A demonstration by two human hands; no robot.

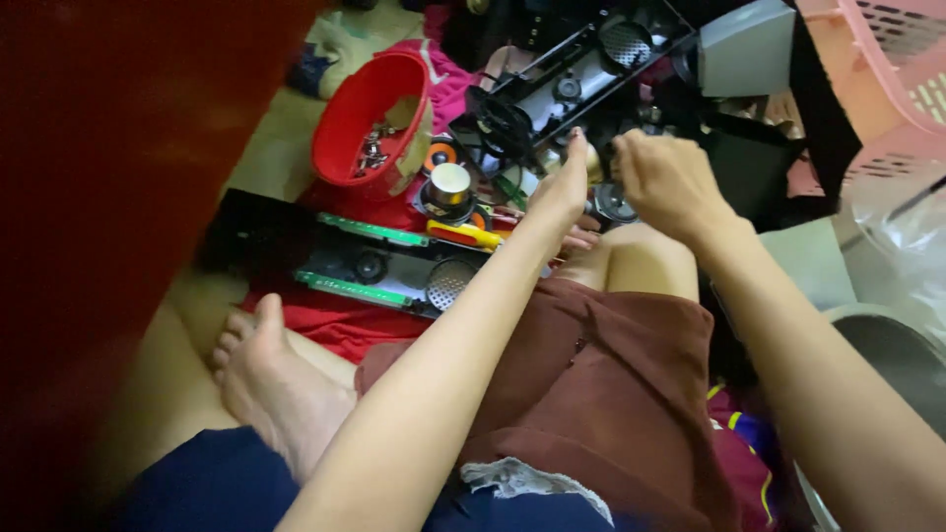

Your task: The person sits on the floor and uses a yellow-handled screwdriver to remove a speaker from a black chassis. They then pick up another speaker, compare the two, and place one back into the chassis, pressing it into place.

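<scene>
Sitting on the floor with knees drawn up, the person keeps the small round speaker driver [613, 202] just beyond the knee, where both hands can meet over it. The left hand [564, 187] stretches forward on a nearly straight arm, fingers closed and its tip touching the long black speaker frame [567, 84], seemingly to steady it. The right hand [668, 182] is curled shut above the driver, wrist bent down, though what it pinches is hidden. A red bowl [370, 128] of screws sits within reach to the left, near a second frame [389, 271] lying on red cloth [335, 325] and a yellow-handled tool [463, 234].
</scene>
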